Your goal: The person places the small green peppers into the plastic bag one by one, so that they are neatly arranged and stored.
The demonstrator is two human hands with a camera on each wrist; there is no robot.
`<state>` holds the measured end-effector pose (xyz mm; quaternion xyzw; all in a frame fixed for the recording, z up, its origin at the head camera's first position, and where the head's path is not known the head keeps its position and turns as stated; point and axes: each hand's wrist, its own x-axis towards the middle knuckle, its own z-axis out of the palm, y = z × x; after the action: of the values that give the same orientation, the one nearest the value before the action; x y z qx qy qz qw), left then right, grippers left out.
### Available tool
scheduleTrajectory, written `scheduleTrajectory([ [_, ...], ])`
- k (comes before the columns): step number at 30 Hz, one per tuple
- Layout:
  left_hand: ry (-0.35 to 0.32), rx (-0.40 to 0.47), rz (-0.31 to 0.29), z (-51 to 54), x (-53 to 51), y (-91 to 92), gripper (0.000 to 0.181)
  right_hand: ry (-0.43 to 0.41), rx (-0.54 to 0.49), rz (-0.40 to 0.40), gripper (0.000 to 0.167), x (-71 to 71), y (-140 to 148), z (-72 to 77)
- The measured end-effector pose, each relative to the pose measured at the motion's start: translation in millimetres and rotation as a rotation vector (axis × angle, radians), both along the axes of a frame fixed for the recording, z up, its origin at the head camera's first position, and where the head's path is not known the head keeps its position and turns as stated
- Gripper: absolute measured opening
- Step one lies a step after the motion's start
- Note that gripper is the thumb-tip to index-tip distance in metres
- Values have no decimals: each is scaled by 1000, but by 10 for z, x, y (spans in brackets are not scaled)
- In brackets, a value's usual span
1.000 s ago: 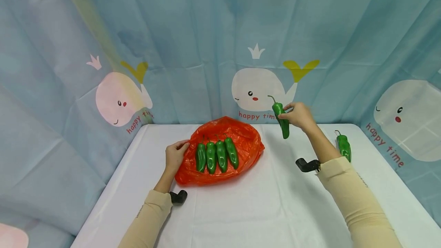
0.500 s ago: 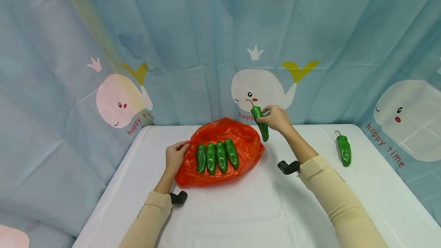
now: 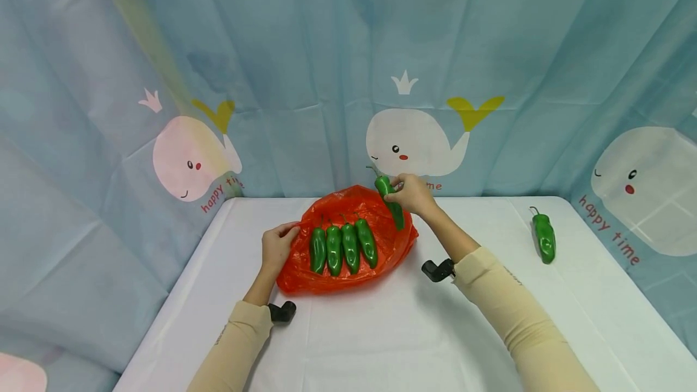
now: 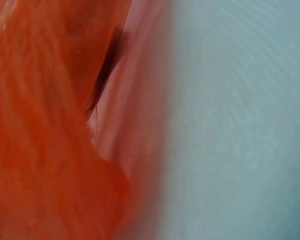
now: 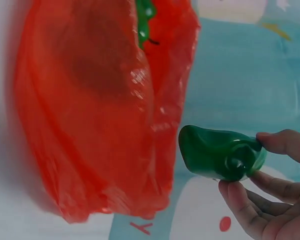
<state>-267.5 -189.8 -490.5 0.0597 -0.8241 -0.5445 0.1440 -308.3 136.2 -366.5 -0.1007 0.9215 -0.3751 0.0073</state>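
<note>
Pinched between the thumb and fingers of my right hand (image 3: 415,194) is a green pepper (image 3: 384,186), stem up and tilted, held over the right side of a red plastic bag (image 3: 392,253). In the right wrist view the same pepper (image 5: 215,152) appears end-on, apart from the bag (image 5: 95,140). My left hand (image 3: 276,248) pinches the bag's left rim. Inside the open bag several green peppers (image 3: 334,250) lie side by side. The left wrist view is mostly blurred, with the bag's film (image 4: 45,135) on its left side.
Another green pepper (image 3: 544,236) lies on the white table (image 3: 381,343) at the far right. Behind the table hangs a blue curtain (image 3: 305,65) with whale prints. Each wrist wears a small black camera, the right one (image 3: 437,270) just above the table.
My right hand has carried its pepper leftward and slightly down, from right of the bag to over its right side. The left hand and the bag stay where they were.
</note>
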Motion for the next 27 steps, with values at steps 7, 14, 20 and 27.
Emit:
scheduleTrajectory([
  [7,-19,0,9,24,14,3,26,-31,-17,30,42,-4,-106,-111],
  [14,-25,8,-5,43,28,15,27,-27,51,22,41,1,-206,-240],
  [20,-14,10,-2,36,22,15,27,-74,98,13,43,-11,-273,-336],
  [27,-11,7,-2,35,22,7,26,-111,168,8,42,-69,-349,-492],
])
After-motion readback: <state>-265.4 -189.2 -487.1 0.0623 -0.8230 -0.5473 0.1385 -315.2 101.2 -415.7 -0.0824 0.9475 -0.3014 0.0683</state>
